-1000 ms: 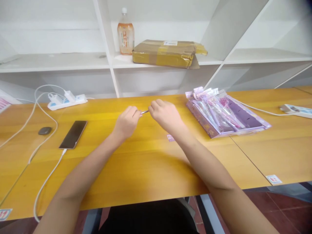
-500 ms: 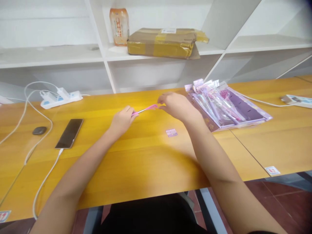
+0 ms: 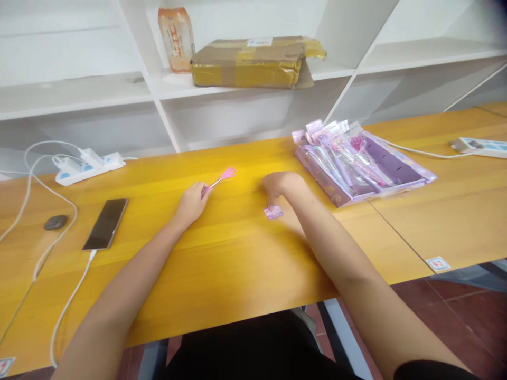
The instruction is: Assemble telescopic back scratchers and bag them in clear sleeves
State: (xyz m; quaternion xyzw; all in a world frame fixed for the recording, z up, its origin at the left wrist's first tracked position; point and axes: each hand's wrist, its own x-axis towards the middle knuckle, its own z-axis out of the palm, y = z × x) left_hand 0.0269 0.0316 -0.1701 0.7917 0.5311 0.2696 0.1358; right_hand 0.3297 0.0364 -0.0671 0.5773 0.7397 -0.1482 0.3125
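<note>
My left hand (image 3: 192, 203) is closed round the handle of a pink back scratcher (image 3: 228, 173). Its claw-shaped head points up and to the right on a thin metal rod, above the wooden table (image 3: 222, 274). To the right, my right hand (image 3: 283, 186) bends down at the wrist, with its fingertips together at the far edge of a small purple card (image 3: 274, 212). The card looks flat on the table; part of the fingers is hidden behind the hand.
At the right lies a purple display box (image 3: 412, 177) with several wrapped items (image 3: 356, 158). A phone (image 3: 105, 224) on a cable, a dark case (image 3: 56, 222) and a power strip (image 3: 91, 169) are at the left. A taped carton (image 3: 249, 62) sits on the shelf behind.
My right hand has left the scratcher's head and come down to the purple card. My left hand has drawn the scratcher slightly left, and its claw now shows spread. The view has shifted a little.
</note>
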